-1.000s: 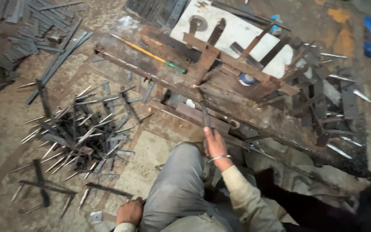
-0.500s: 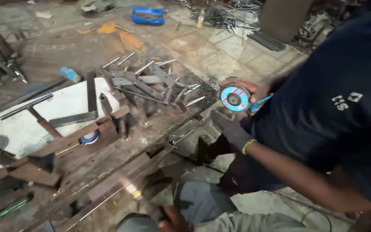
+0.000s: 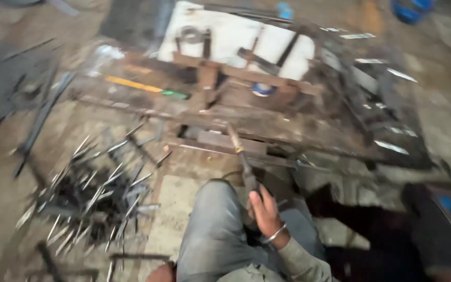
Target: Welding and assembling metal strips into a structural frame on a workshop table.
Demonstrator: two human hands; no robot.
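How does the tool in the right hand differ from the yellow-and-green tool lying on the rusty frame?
The held tool is dark with a brownish tip, gripped in the right hand and angled up toward the frame. The yellow-and-green tool is brightly coloured, untouched, lying flat. Both are long and slender.

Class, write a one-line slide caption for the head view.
Right hand grips a rod-like tool over rusty metal frames, pointed steel pieces scattered on the floor.

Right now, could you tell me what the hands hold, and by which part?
The right hand grips a long tool by its lower end; the left hand is out of view.
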